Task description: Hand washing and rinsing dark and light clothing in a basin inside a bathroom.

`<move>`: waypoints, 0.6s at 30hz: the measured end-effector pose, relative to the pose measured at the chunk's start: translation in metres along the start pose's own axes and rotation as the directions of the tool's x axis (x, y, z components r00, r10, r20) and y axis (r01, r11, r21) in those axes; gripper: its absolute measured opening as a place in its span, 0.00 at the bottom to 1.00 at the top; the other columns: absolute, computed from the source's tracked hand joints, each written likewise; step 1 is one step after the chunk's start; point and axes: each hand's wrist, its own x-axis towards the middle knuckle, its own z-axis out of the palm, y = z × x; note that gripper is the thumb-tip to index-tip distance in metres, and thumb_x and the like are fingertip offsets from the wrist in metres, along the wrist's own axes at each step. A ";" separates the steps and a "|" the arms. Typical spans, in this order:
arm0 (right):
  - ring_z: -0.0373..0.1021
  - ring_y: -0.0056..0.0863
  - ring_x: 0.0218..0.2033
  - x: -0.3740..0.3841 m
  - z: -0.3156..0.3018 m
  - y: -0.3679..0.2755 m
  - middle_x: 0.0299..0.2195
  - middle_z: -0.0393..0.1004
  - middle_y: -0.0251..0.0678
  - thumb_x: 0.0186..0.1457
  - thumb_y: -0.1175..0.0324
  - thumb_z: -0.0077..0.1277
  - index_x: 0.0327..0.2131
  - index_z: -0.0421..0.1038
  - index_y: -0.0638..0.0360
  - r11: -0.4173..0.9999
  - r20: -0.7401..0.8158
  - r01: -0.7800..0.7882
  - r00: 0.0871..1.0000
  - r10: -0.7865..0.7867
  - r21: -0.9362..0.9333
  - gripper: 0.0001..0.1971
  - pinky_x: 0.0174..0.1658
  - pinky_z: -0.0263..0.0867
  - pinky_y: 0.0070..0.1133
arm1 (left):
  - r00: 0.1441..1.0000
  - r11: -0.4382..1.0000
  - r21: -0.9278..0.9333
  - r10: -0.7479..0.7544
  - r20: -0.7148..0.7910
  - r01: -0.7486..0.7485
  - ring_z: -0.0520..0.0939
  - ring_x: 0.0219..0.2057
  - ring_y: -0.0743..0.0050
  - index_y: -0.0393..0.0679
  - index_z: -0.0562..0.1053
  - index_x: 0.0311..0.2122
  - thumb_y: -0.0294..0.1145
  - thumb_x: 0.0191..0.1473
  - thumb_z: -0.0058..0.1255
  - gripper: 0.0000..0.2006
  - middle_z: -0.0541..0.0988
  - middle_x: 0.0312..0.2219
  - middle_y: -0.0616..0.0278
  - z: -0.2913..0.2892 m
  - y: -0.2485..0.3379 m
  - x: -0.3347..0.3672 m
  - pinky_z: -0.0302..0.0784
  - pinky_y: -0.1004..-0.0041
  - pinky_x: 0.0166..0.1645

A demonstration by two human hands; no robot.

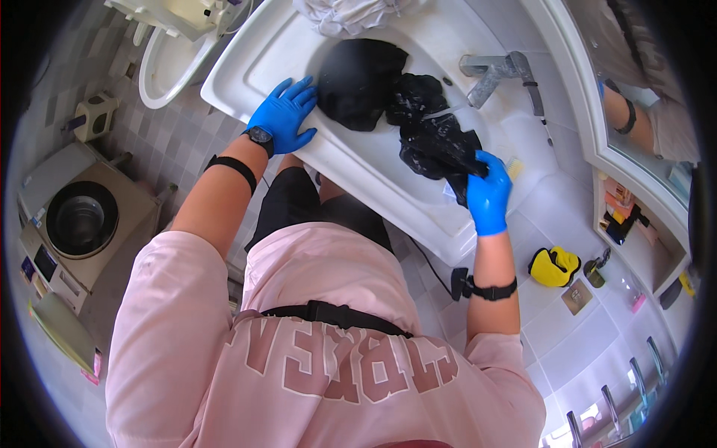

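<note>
My left hand (284,119), in a blue rubber glove, lies on the front rim of the white washbasin (351,160) with its fingers spread. Its fingertips come up to the edge of a smooth, dark black cloth (358,82) in the bowl. My right hand (488,193), gloved the same way, is closed around one end of a wet, glossy black garment (437,134). That garment trails bunched across the right side of the basin toward the black cloth; where one ends and the other begins is hard to make out.
A grey tap (497,73) stands at the basin's back right. Crumpled white cloth (347,15) sits at its far edge. A yellow cloth (554,266) hangs on the tiled wall at right, below a mirror cabinet (642,239). At left are a washing machine (112,246) and a toilet (175,67).
</note>
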 end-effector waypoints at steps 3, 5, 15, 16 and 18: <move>0.73 0.49 0.43 -0.008 -0.033 -0.023 0.40 0.75 0.50 0.49 0.76 0.57 0.45 0.74 0.65 0.978 -0.034 -0.140 0.989 0.147 0.153 0.17 0.50 0.69 0.34 | 1.000 1.000 -0.013 -0.004 -0.006 0.004 0.57 0.68 0.52 0.35 0.69 0.57 0.48 0.51 0.50 0.32 0.67 0.61 0.49 -0.002 0.000 -0.002 0.50 0.52 0.71; 0.70 0.50 0.47 -0.010 -0.025 -0.011 0.43 0.73 0.52 0.48 0.76 0.57 0.48 0.71 0.65 0.996 -0.035 -0.069 0.997 0.070 0.048 0.21 0.53 0.66 0.35 | 1.000 1.000 0.001 -0.011 0.026 0.011 0.57 0.68 0.52 0.35 0.70 0.57 0.48 0.51 0.50 0.32 0.67 0.61 0.49 -0.003 0.000 -0.003 0.50 0.52 0.71; 0.67 0.56 0.49 0.011 0.154 0.011 0.46 0.69 0.53 0.46 0.71 0.63 0.56 0.66 0.58 0.830 0.439 0.156 0.891 0.116 -0.536 0.30 0.51 0.68 0.40 | 0.999 1.000 0.017 -0.023 0.042 0.023 0.57 0.68 0.53 0.35 0.70 0.57 0.48 0.52 0.49 0.31 0.67 0.61 0.50 -0.002 0.001 0.002 0.49 0.53 0.72; 0.69 0.55 0.47 0.021 0.173 0.032 0.45 0.71 0.52 0.47 0.67 0.63 0.55 0.67 0.58 0.813 0.411 0.147 0.904 0.121 -0.564 0.30 0.50 0.69 0.40 | 0.999 1.000 0.028 -0.014 0.041 0.013 0.57 0.68 0.53 0.35 0.69 0.57 0.48 0.53 0.49 0.31 0.67 0.61 0.50 -0.003 0.002 0.005 0.49 0.53 0.72; 0.70 0.55 0.46 0.034 0.192 0.049 0.44 0.73 0.51 0.48 0.64 0.64 0.54 0.68 0.57 0.799 0.394 0.144 0.911 0.124 -0.583 0.29 0.49 0.70 0.39 | 0.999 0.999 0.037 -0.013 0.052 0.011 0.57 0.68 0.53 0.35 0.69 0.57 0.48 0.53 0.49 0.31 0.67 0.61 0.50 -0.003 0.001 0.004 0.49 0.53 0.72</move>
